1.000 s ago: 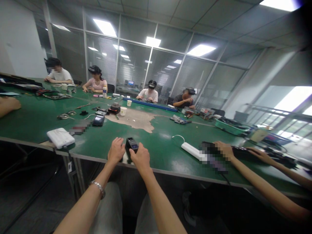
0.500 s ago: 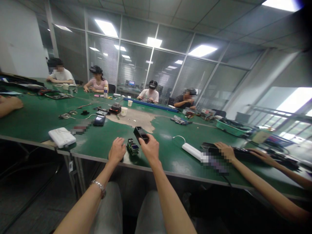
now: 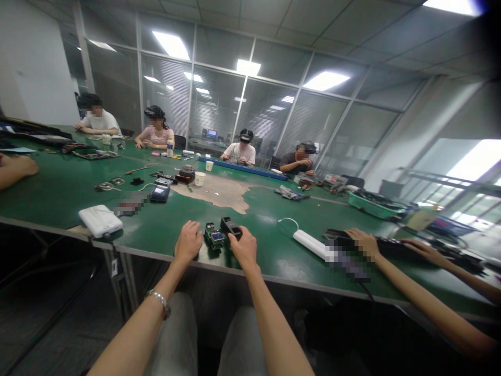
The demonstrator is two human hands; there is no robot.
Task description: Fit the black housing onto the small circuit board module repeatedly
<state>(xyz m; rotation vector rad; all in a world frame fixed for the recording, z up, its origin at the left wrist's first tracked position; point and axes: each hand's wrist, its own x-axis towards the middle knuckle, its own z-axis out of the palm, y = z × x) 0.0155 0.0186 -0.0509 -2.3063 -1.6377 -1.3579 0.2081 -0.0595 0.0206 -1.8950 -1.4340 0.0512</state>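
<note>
My right hand (image 3: 245, 247) grips a black plastic housing (image 3: 230, 226) with cut-outs in its face, thumb along its near side. The housing is low over the table or touching it; I cannot tell which. Just left of it sits a green circuit board (image 3: 214, 236) with a small blue-lit screen, bare on the tabletop. My left hand (image 3: 188, 241) rests at the table's near edge beside the board, its fingers loosely bent and nothing visible in them. The underside of this palm is hidden.
A white power bank (image 3: 100, 221) lies at the left edge, near a dark phone-like device (image 3: 160, 193). To the right is a white bar-shaped device (image 3: 309, 244) with a cable, close to a co-worker's hand (image 3: 363, 243). Paper cups (image 3: 199, 179) stand farther back on the green table (image 3: 270, 209).
My right hand lifted the black housing off the circuit board, uncovering it, moved it right and then lowered it beside the board. My left hand has barely moved.
</note>
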